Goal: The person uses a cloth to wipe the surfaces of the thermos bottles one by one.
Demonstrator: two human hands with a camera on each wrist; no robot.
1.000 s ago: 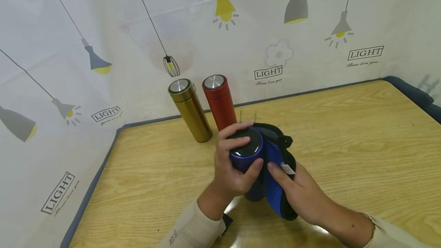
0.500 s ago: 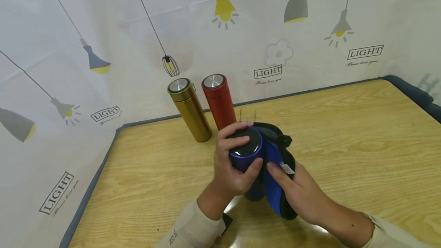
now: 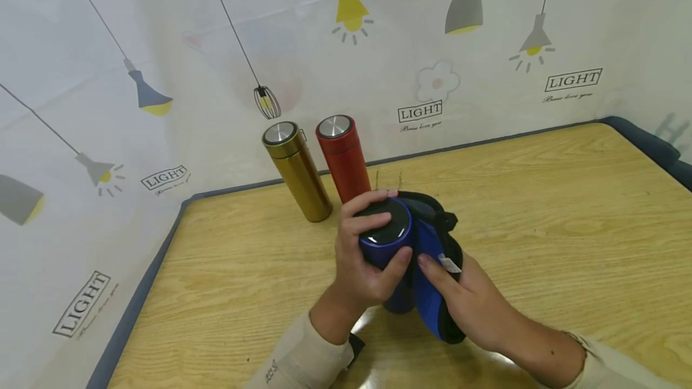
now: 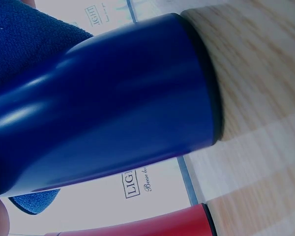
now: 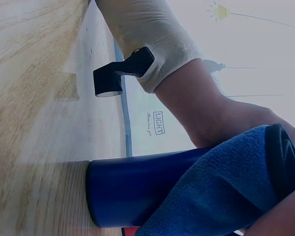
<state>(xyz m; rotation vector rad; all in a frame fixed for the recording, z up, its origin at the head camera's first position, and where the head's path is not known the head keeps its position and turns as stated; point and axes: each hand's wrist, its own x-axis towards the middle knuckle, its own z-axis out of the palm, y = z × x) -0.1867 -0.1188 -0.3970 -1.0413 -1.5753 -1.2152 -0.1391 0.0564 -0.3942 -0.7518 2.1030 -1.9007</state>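
A blue bottle (image 3: 385, 253) with a glossy black lid stands on the wooden table in front of me. My left hand (image 3: 361, 260) grips its top, fingers over the lid and thumb against the near side. With my right hand (image 3: 476, 302) I hold a blue fleecy cloth (image 3: 429, 293) with black trim and a white tag against the bottle's right side. The right thumb lies on the blue face; the other right fingers are hidden behind it. In the right wrist view, the cloth (image 5: 211, 191) covers the bottle's upper part, while its lower body (image 5: 132, 189) shows bare.
A gold bottle (image 3: 300, 179) and a red bottle (image 3: 346, 161) stand upright at the back left of the table (image 3: 227, 293), near the white printed backdrop (image 3: 378, 71). The red one is partly hidden behind my left hand. A black camera mount (image 5: 123, 71) sits on the left sleeve.
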